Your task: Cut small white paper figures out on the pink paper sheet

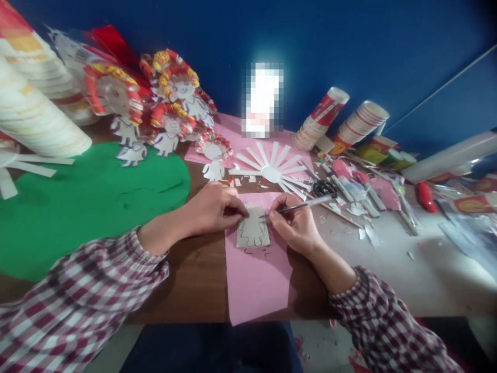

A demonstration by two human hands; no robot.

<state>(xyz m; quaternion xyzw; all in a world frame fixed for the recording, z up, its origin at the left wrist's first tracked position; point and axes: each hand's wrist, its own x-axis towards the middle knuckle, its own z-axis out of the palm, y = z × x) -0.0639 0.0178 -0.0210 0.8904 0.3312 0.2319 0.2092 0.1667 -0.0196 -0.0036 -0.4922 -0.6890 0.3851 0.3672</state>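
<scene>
A small pale piece of paper (253,234) with a figure outlined in dark ink lies on a pink sheet (258,287). At its upper left edge, my left hand (219,207) has closed fingers, with the thumb and fingertips holding the paper down. My right hand (295,225) grips a slim pen (305,205), its tip at the right side of the drawn figure. A few dark ink strokes show on the pink sheet just below the paper.
A green sheet (89,207) covers the left of the brown table (186,290). Behind stand paper figures with red-yellow rings (112,90), a white strip fan (272,173) and stacked paper cups (359,124). Black-handled scissors (324,189), markers (368,199) and scraps lie right.
</scene>
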